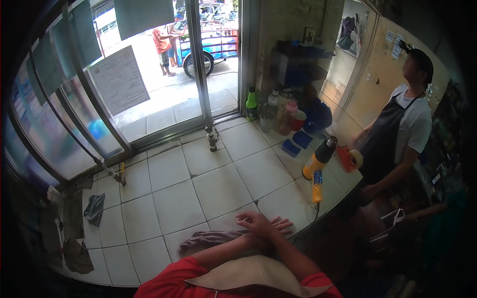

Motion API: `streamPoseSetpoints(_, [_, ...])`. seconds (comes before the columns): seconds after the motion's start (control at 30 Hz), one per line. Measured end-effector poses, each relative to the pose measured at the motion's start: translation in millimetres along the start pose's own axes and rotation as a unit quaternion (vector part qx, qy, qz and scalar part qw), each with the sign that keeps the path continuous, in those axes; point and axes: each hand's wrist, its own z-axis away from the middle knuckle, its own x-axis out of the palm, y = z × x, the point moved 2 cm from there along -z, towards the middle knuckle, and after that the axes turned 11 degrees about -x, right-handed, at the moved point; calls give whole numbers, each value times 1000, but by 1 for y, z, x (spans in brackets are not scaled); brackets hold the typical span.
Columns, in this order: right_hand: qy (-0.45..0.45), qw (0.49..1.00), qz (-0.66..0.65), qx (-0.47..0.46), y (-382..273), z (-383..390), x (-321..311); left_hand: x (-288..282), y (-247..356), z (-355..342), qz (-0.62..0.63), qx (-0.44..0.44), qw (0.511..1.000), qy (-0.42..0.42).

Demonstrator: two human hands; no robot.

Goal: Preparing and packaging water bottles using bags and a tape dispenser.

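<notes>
My forearms cross low in the view, above a white tiled counter (174, 203). My left hand (282, 226) lies flat on the tiles with its fingers stretched out, holding nothing. Across my left wrist rests my right hand (254, 223), its fingers loosely extended and nothing seen in them. A crumpled grey-brown cloth (206, 240) lies beside and partly under my left forearm. Farther right, a yellow and black heat gun (318, 161) stands with its nozzle up, apart from both hands. Its cord runs down over the counter's edge.
Blue small boxes (298, 141), a green bottle (251, 104), other bottles and an orange tape dispenser (348, 159) stand at the back right. An aproned person (392, 129) is to the right. Metal fittings (212, 139) rise by the glass front. Rags (94, 208) lie left.
</notes>
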Motion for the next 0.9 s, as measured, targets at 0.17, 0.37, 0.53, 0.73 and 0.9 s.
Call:
streamPoseSetpoints(0.17, [-2,1000,7,-1,1,1,-1,-15,11,-3,-24,24,999,18])
streamPoseSetpoints(0.37, [-3,1000,-1,2,1,1,0,-17,13,-3,-45,26,999,10])
streamPoseSetpoints(0.53, [4,1000,11,-10,4,1,1,-20,16,-3,-43,31,999,6])
streamPoseSetpoints(0.73, [-2,999,31,-25,9,-1,0,-29,22,-4,-49,19,999,-14])
streamPoseSetpoints(0.9, [9,999,31,-35,17,0,1,-28,20,-7,-51,16,998,-23])
